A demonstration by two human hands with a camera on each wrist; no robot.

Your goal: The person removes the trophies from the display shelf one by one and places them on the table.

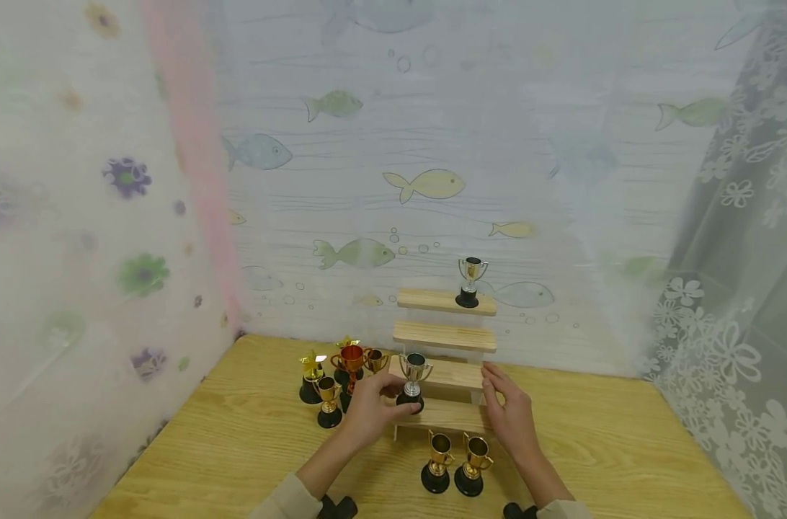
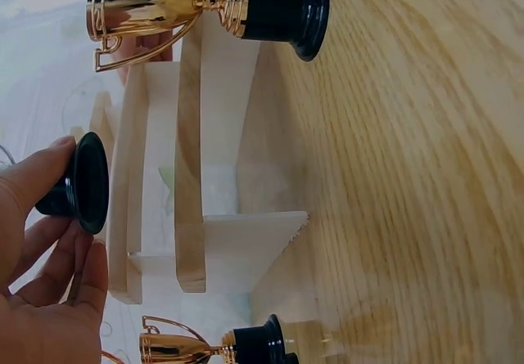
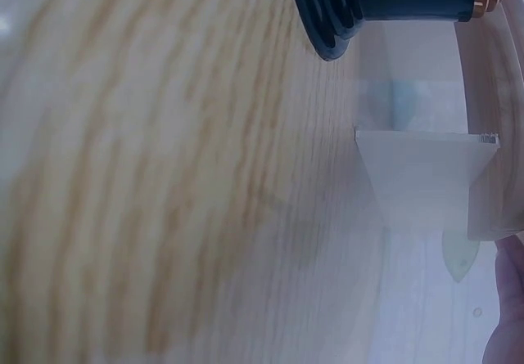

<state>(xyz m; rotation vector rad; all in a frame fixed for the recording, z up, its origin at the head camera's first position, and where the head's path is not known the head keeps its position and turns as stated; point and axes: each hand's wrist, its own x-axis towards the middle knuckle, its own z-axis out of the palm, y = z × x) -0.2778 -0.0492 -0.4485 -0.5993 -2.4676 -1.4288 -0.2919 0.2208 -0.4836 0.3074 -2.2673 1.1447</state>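
Observation:
My left hand pinches the black base of a silver trophy cup, held upright just above the lower steps of a wooden tiered stand. From below, the left wrist view shows the underside of that black base between thumb and fingers, apart from the wood. At the stand's right end, my right hand rests with its fingers fairly straight along the step ends. On the top step, toward the right, stands another silver trophy cup. Only a sliver of the right hand enters the right wrist view.
Two gold trophy cups stand before the stand on the wood-grain table. Left of it is a cluster with a red-bronze cup, gold cups and star-topped trophies. A fish-patterned curtain hangs behind.

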